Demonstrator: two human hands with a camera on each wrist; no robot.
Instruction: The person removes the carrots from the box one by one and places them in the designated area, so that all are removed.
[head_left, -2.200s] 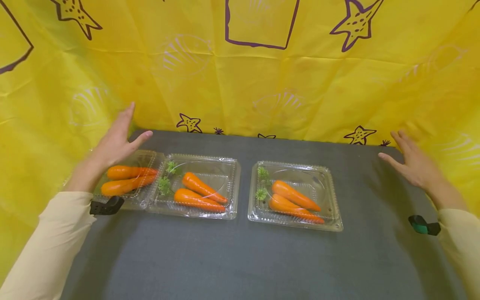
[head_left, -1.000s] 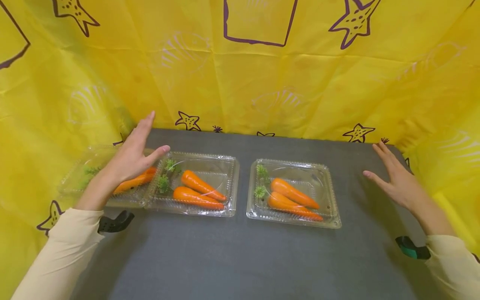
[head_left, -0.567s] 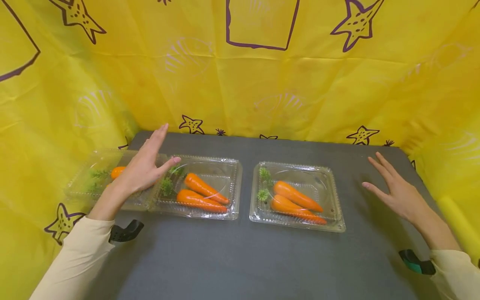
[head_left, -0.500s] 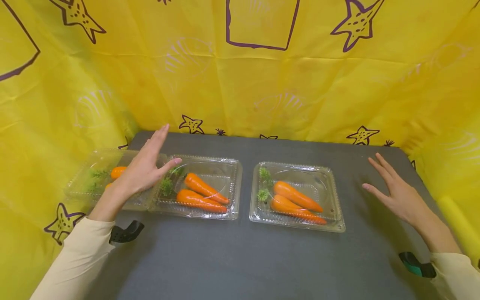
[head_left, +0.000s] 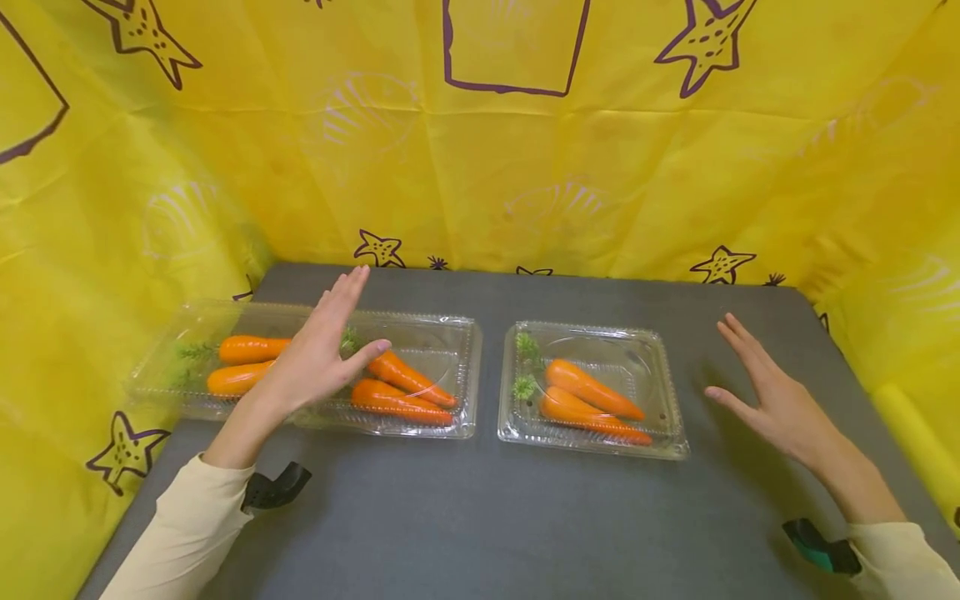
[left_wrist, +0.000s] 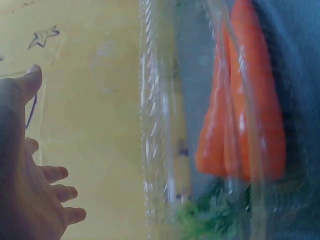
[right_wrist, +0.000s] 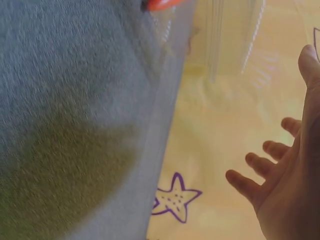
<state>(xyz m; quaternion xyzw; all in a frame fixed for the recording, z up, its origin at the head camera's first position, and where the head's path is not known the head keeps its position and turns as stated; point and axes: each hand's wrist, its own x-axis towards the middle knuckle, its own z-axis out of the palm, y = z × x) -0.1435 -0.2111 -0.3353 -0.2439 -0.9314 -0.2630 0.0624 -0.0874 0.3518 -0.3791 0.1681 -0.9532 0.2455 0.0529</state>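
Note:
Three clear plastic clamshell boxes sit in a row, each with two carrots and green tops visible or partly hidden. Over the seam of the left box (head_left: 161, 379) and the middle box (head_left: 463, 367) hangs my left hand (head_left: 315, 354), fingers straight, thumb apart, holding nothing. It hides part of the carrots (head_left: 247, 348) beneath. To the right of the right box (head_left: 660, 392), my right hand (head_left: 780, 408) hovers, also with straight fingers and nothing in it. The left wrist view shows the left hand (left_wrist: 25, 175) beside a box with carrots (left_wrist: 255, 100); the right wrist view shows the right hand (right_wrist: 285, 170).
A dark grey table (head_left: 480, 517) carries the boxes. Yellow cloth (head_left: 487, 183) with starfish and fish drawings closes off the back and both sides. A gap separates the middle and right boxes.
My left hand has moved right and nearer, from over the left box to the seam with the middle box. My right hand has moved left and nearer. The boxes stay in place.

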